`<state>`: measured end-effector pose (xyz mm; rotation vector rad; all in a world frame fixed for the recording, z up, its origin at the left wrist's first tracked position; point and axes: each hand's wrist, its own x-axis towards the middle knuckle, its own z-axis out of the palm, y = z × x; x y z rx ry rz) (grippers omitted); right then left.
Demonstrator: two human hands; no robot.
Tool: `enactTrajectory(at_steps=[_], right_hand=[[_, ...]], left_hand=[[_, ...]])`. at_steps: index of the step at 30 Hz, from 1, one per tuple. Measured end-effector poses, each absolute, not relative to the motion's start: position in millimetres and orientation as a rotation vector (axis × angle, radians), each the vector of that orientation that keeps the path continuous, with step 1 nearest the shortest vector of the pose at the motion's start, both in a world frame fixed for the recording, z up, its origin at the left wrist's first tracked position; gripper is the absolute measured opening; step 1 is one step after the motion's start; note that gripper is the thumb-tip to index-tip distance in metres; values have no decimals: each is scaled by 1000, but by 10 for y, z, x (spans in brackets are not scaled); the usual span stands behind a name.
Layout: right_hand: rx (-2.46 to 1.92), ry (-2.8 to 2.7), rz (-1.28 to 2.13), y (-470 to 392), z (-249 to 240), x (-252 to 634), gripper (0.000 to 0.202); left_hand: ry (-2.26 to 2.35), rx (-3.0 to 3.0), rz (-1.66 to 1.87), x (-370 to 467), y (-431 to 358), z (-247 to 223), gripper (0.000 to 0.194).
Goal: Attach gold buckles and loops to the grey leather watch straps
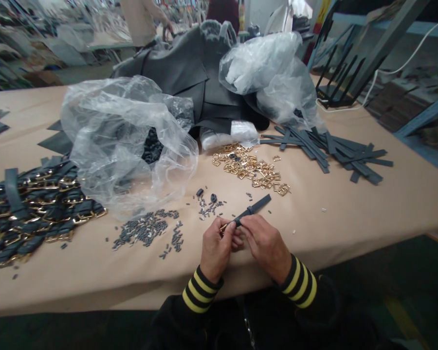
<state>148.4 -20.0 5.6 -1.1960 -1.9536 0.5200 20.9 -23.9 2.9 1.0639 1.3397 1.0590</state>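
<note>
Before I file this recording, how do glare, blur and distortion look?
Head view: white highlights on the clear plastic bag at left, glints on gold buckles; head view: far workshop blurred, dark strap in left hand and right hand readable but soft; head view: near edge of brown table bowed, probably lens distortion.

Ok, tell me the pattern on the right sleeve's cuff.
The cuff has yellow and black stripes; the head view shows it best.
</note>
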Motion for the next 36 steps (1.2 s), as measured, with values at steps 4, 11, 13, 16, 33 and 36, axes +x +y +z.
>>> enactTrajectory(at_steps=[4,11,13,16,33,36], right_hand=[[-1223,-1691,988,-121,35,1560,9],[-1070,-1216,1856,44,40,1760,21],[-1077,-1251,1853,39,28,1753,21],[-1115,-1327,1768,9,31,1714,20],[-1163,-1400,1573,-68,0,1621,14],[-1237,-1613,1422,-54,52,1678,9]], left_hand=[[1292,1106,1019,185,-260,23,16],[1231,1137,964,137,-303,-11,17],[1243,1189,954,148,-313,-27,17],[1287,1272,958,176,-321,-52,17],[1267,1098,1042,208,-306,-16,19],[1268,1204,961,190,-302,-52,24]])
